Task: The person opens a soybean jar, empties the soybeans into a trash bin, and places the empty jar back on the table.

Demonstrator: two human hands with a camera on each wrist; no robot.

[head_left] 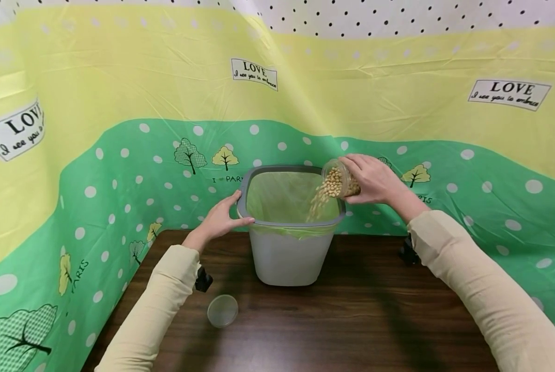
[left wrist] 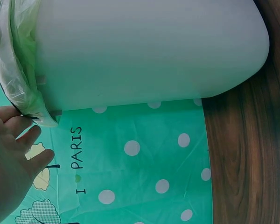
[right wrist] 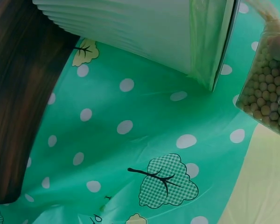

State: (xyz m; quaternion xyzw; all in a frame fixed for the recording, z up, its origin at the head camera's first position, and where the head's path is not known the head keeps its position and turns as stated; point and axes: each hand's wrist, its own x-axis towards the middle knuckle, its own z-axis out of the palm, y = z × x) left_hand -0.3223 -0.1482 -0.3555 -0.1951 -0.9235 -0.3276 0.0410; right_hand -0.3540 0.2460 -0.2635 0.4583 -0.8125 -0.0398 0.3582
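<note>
A white waste bin with a grey rim and a green liner stands at the back of the dark wooden table. My left hand grips the bin's left rim, thumb along the front edge. My right hand holds a clear jar of soybeans tipped over the bin's right rim, and beans stream down into the liner. The right wrist view shows the bean-filled jar beside the rim. In the left wrist view my fingers touch the liner at the bin's rim.
A clear round lid lies on the table at the front left, near my left forearm. A green and yellow dotted plastic sheet hangs behind and on both sides of the table.
</note>
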